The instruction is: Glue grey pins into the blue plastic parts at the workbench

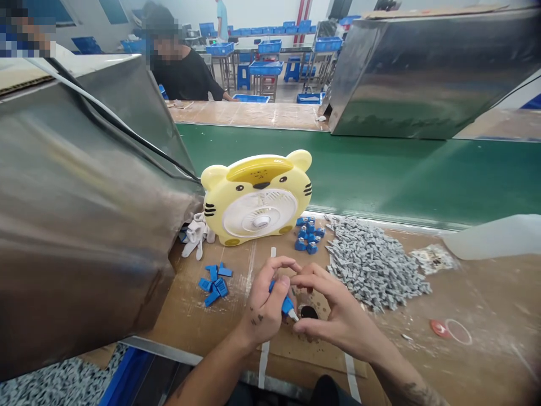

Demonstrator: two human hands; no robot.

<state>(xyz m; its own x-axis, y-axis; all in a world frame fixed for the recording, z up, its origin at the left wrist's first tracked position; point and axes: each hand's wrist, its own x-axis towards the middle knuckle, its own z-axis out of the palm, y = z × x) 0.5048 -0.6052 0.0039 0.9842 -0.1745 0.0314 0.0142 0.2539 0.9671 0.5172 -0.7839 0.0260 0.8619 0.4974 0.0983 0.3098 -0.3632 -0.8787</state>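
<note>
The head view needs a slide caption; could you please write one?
Left hand holds a blue part, right hand near its tip, before a yellow fan.

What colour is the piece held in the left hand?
The piece is blue with a paler tip; it shows in the head view.

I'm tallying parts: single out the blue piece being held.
The blue piece in the left hand; the others lie on the table, in the left cluster or the cluster beside the yellow fan.
</note>
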